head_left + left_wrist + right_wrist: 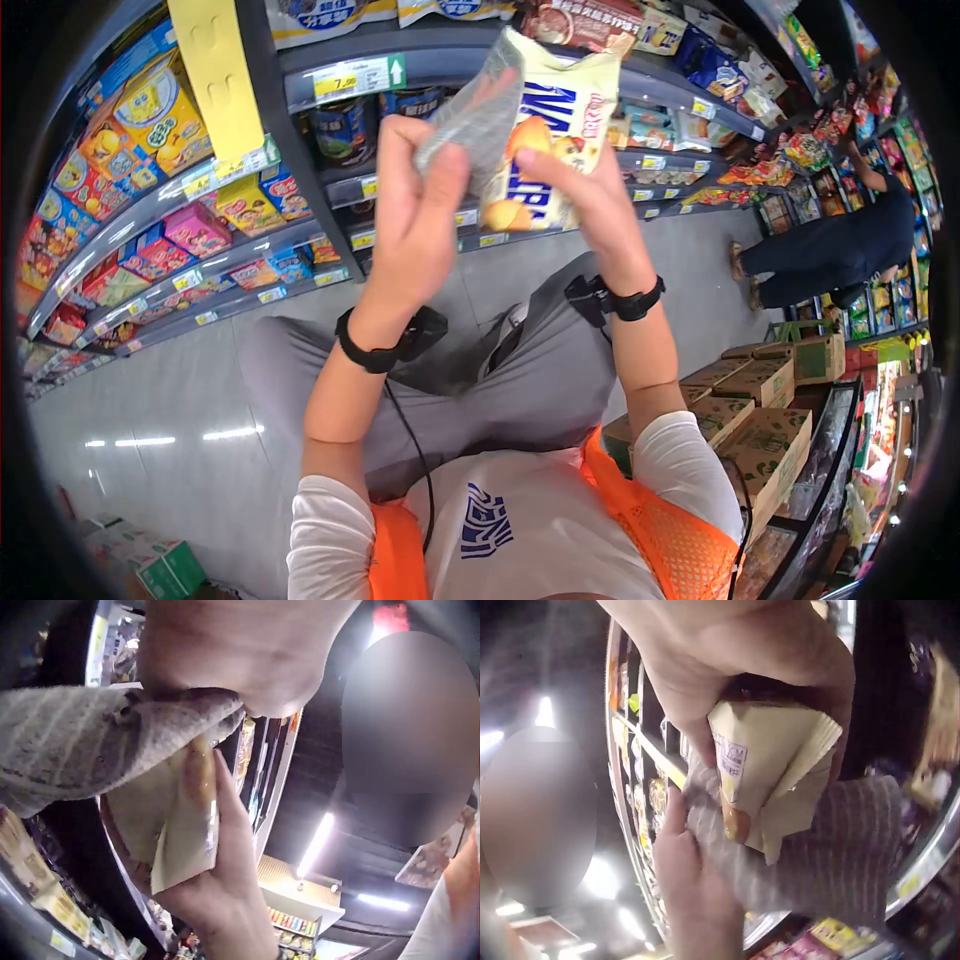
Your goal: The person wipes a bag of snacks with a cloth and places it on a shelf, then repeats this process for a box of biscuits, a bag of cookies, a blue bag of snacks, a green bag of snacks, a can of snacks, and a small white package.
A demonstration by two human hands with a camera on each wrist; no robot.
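My left hand [415, 205] grips a grey striped cloth [478, 115], thumb on top. The cloth lies against the side of a cream snack bag [590, 85] with blue lettering and pictures of golden biscuits. My right hand [592, 195] holds this bag, its thumb pressed over the printed front. In the left wrist view the cloth [67, 754] spreads out from under the left hand [240, 652] and overlaps the bag [187, 847]. The right wrist view shows the bag's folded end [780, 750] under the right hand [742, 645], with the cloth [840, 855] behind it.
Shelves of packaged snacks [215, 225] run along the front and left, with price tags on their edges. Cardboard boxes [765, 440] stand at the right. Further off, a person in dark clothes [850, 235] stands by another shelf. Grey tiled floor [190, 400] lies below.
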